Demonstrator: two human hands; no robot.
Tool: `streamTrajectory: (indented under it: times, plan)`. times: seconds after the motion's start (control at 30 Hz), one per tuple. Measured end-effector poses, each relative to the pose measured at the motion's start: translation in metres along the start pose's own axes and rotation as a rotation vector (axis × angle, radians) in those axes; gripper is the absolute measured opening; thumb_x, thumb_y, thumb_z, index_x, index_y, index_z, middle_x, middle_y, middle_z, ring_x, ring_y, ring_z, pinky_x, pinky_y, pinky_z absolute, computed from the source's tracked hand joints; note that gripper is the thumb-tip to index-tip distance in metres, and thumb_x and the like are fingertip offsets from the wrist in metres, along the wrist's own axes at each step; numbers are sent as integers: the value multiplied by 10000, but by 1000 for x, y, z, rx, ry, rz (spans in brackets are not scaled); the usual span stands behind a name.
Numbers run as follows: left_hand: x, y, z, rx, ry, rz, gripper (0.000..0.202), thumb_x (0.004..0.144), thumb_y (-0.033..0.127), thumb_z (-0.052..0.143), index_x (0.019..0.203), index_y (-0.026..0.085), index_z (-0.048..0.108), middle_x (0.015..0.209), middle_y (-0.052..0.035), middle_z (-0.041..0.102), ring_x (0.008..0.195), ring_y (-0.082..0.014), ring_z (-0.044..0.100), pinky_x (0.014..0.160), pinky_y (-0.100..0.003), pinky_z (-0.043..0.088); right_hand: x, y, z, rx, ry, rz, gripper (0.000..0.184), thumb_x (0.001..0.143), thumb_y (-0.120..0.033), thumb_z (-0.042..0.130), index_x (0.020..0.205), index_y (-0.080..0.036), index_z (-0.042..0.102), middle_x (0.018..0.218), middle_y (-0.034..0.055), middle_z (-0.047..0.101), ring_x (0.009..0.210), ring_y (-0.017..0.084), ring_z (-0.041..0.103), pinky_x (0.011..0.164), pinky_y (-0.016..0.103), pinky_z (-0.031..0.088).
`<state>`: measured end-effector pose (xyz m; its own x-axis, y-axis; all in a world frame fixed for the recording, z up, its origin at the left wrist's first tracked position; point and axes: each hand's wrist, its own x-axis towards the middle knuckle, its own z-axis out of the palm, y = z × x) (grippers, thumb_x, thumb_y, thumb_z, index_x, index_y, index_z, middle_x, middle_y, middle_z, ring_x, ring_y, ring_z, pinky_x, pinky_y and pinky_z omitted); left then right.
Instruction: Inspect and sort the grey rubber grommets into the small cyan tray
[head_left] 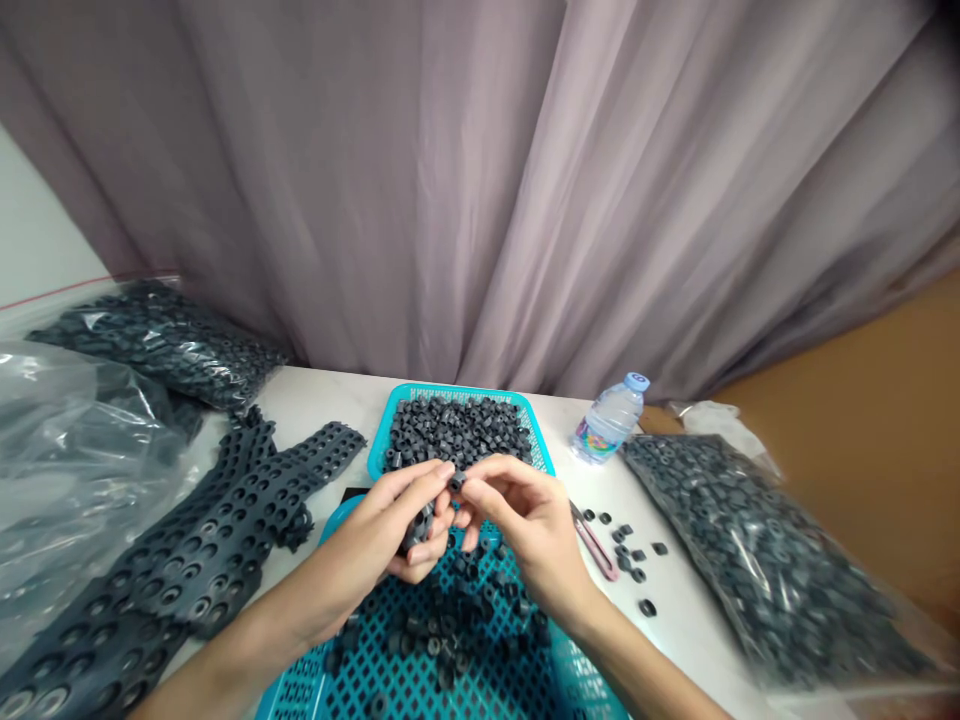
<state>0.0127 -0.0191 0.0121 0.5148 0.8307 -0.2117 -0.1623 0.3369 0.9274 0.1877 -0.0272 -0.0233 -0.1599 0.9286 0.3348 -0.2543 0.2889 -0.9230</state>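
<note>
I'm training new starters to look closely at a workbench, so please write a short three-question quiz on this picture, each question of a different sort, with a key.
1. Multiple choice: where is the water bottle?
A) inside the far basket
B) to the left of the far basket
C) between the far basket and the bag of pieces on the right

2. True or false: loose pieces lie on the table near the pink tool.

3. Short answer: what do the fingertips of the left hand and right hand meet at?

Key:
1. C
2. True
3. One small dark piece
</note>
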Motion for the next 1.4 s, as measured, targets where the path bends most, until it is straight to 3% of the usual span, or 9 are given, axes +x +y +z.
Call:
streamTrajectory:
  times: [0.2,0.67,0.77,0.87,1.0,1.07,1.2,1.33,1.4]
  plan:
    - [-2,0,-1,-41,19,-7,403,961,533,662,809,176,553,664,59,461,533,-58,281,481,-239,134,1,5,9,277,0,161,214,959,-366,772,922,-155,775,767,31,696,623,118,635,492,183,559]
    - [-5,2,0,-30,7,-11,408,963,545,650,806,185,538,690,50,462,541,-62,294,490,-242,146,4,6,-2,307,-147,198,236,985,-386,744,964,-152,716,859,45,733,559,89,637,496,178,569]
    - [-8,8,-3,17,-16,-30,406,996,543,617,811,193,525,687,53,446,547,-68,303,498,-239,176,8,-1,-18,284,-312,241,255,990,-400,734,980,-150,683,927,72,750,689,136,716,552,218,604]
    - [-10,13,-6,61,-45,-12,407,1025,532,585,803,199,513,690,57,419,555,-73,307,502,-236,202,13,-18,-42,142,-622,417,256,970,-391,755,956,-152,663,892,69,764,765,162,752,678,272,628]
    - [-7,11,-8,32,-52,1,402,1033,521,582,805,200,501,710,55,420,561,-72,296,499,-231,194,13,-36,-67,-365,-845,575,157,977,-305,728,914,-165,694,774,1,722,703,128,708,725,247,582]
    - [-4,7,-7,13,-65,-4,398,1038,510,574,805,197,495,712,54,425,558,-70,289,498,-231,176,11,-37,-74,-651,-848,523,104,972,-249,716,901,-175,706,736,-15,708,662,133,681,638,223,540]
    - [0,2,-6,-27,-87,-15,393,1039,503,564,806,195,492,713,53,423,547,-66,280,490,-237,125,5,-34,-70,-1028,-710,212,82,948,-233,755,898,-190,707,732,-10,715,627,145,636,554,225,449]
    - [5,-5,-7,-29,-69,-13,411,1020,524,589,796,192,498,708,54,425,547,-65,285,494,-237,123,1,-39,-43,-1051,-582,55,168,1041,-315,655,912,-208,642,739,-19,671,592,133,580,555,248,426]
    - [8,-10,-7,-31,-28,-19,407,992,547,627,821,192,528,709,55,438,554,-69,299,503,-235,140,-1,-41,-26,-987,-471,-84,136,1068,-330,614,993,-217,614,847,2,685,654,140,609,596,262,475]
